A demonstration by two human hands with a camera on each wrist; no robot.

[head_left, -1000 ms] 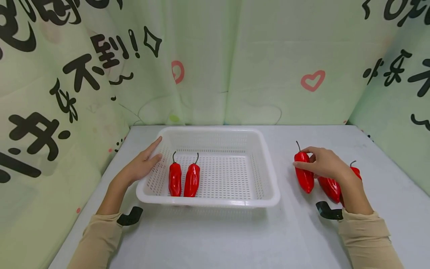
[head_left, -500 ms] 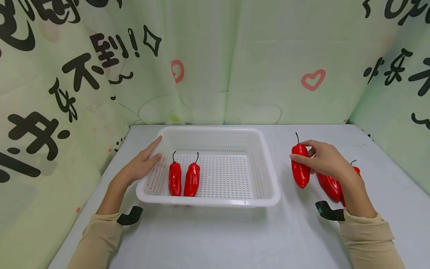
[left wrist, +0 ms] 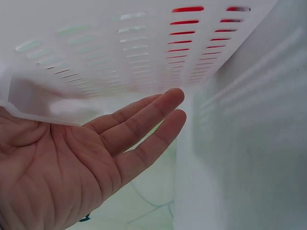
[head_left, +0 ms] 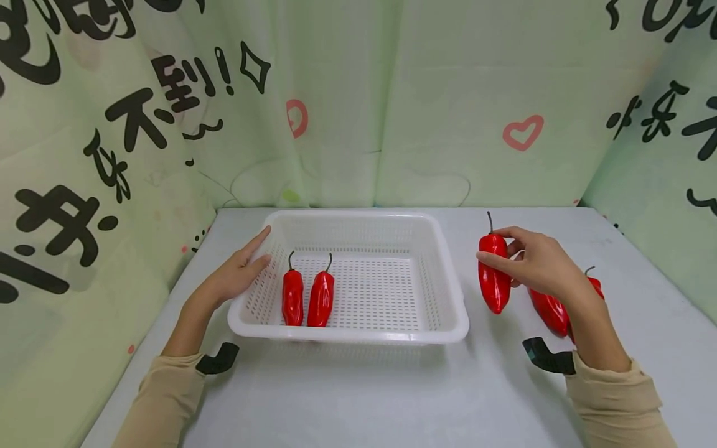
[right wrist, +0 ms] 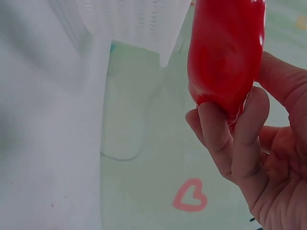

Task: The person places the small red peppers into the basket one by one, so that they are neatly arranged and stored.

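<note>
My right hand [head_left: 538, 261] holds a glossy red chili pepper [head_left: 494, 274] upright, stem up, just above the table right of the basket. In the right wrist view, the fingers and thumb of that hand [right wrist: 249, 148] close around the lower part of the chili pepper [right wrist: 225, 52]. My left hand [head_left: 232, 277] rests at the left rim of a white perforated plastic basket [head_left: 347, 336]. In the left wrist view its fingers [left wrist: 144, 129] lie nearly straight beneath the rim, and the thumb is hidden. Two red chili peppers [head_left: 292, 297] lie side by side inside the basket, stems pointing away.
More red chili peppers [head_left: 551, 311] lie on the white table [head_left: 347, 398], partly hidden behind the right hand and forearm. Pale green curtains [head_left: 437, 112] with black lettering and pink hearts enclose the table at the back and sides.
The right hand has lifted the chili pepper off the table and carried it slightly left, toward the basket. The left hand and the basket stay where they were.
</note>
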